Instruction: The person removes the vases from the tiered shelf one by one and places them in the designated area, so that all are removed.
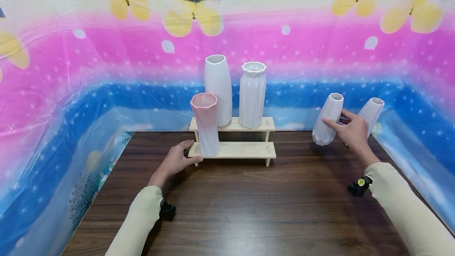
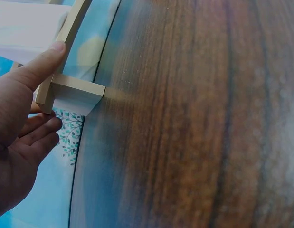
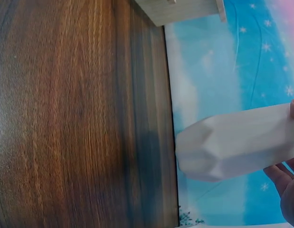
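Note:
At the right, my right hand (image 1: 352, 131) grips a white faceted vase (image 1: 328, 119), thumb on one side and fingers behind it. The vase tilts, and its base hangs above the table in the right wrist view. My left hand (image 1: 176, 157) holds the left end of a two-tier wooden stand (image 1: 245, 150), its thumb on top of the lower board in the left wrist view. A pink-and-white twisted vase (image 1: 207, 125) stands on the lower tier's left part. On the upper tier stand a tall smooth white vase (image 1: 222, 90) and a white ribbed vase (image 1: 252, 96) with a scalloped rim.
Another slim white vase (image 1: 374, 113) is at the table's far right, partly hidden behind my right hand. The dark wooden table (image 1: 256, 208) ends at a patterned cloth backdrop (image 1: 302, 46) along the back and sides.

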The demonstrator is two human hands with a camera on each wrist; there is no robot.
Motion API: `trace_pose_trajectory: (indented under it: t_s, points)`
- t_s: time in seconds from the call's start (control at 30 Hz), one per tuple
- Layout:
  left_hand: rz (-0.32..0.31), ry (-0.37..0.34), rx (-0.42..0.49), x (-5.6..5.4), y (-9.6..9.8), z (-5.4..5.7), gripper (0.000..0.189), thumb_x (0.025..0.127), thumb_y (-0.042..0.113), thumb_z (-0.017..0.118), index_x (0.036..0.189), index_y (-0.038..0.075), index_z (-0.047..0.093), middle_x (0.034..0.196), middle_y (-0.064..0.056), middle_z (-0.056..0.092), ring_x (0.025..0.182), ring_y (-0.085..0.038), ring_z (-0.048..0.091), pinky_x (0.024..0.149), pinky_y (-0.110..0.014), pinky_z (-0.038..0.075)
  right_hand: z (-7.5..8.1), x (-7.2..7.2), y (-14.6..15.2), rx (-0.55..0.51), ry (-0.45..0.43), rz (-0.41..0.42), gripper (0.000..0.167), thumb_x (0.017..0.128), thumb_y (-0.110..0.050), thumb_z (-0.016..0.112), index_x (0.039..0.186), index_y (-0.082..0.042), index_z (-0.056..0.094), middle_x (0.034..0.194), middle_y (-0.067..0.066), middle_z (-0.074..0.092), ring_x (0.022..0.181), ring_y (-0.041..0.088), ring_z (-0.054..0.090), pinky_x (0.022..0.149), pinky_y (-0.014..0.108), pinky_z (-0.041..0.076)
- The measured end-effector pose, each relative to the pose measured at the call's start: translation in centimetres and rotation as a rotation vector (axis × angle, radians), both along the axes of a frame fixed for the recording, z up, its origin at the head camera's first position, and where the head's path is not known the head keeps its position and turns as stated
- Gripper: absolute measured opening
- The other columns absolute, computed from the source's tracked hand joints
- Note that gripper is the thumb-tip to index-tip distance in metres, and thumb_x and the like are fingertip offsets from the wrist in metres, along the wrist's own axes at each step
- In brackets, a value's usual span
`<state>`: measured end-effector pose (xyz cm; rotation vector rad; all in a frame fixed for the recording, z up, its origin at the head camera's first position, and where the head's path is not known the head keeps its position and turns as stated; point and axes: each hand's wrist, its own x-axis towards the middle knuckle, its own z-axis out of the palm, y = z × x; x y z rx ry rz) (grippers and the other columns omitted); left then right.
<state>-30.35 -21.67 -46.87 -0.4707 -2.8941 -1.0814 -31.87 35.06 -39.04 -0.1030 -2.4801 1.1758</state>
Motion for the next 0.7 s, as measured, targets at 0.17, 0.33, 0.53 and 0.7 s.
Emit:
trace_pose_trajectory:
  t_s: [0.17, 0.33, 0.53, 0.7]
  points:
    - [0.002, -0.01, 0.007, 0.1, 0.0, 0.0, 0.091, 0.089, 0.046, 0.079, 0.155, -0.002, 0.04, 0.159, -0.025, 0.038, 0.147, -0.044, 0.036, 0.113, -0.061, 0.038, -0.3, -0.4, 0.6, -0.011, -0.017, -0.03, 0.094, 0.083, -0.06, 0.078, 0.153, -0.005, 0.047, 0.144, 0.027, 0.056, 0.128, 0.048, 0.057, 0.1, 0.062, 0.049]
    - [0.003, -0.014, 0.014, 0.2, 0.0, -0.1, 0.089, 0.089, 0.042, 0.08, 0.156, -0.002, 0.039, 0.159, -0.025, 0.038, 0.147, -0.044, 0.035, 0.113, -0.062, 0.038, -0.8, -0.8, 1.1, -0.022, -0.018, -0.061, 0.091, 0.085, -0.057, 0.078, 0.153, -0.005, 0.048, 0.144, 0.026, 0.056, 0.128, 0.047, 0.058, 0.102, 0.061, 0.048]
    - [0.003, -0.011, 0.014, 0.1, -0.1, -0.2, 0.089, 0.089, 0.042, 0.08, 0.156, -0.002, 0.039, 0.159, -0.025, 0.039, 0.147, -0.044, 0.036, 0.113, -0.062, 0.038, -1.4, -1.1, 1.7, -0.046, -0.021, -0.082, 0.089, 0.087, -0.056, 0.077, 0.154, -0.006, 0.047, 0.146, 0.026, 0.055, 0.13, 0.048, 0.056, 0.105, 0.063, 0.045]
    - [-0.001, -0.003, 0.018, 0.1, -0.1, 0.0, 0.089, 0.089, 0.042, 0.08, 0.155, -0.002, 0.04, 0.159, -0.024, 0.039, 0.147, -0.043, 0.036, 0.113, -0.062, 0.038, -1.9, -1.4, 2.2, -0.041, -0.011, -0.094, 0.088, 0.086, -0.057, 0.076, 0.153, -0.007, 0.048, 0.145, 0.025, 0.055, 0.13, 0.047, 0.056, 0.105, 0.063, 0.045]
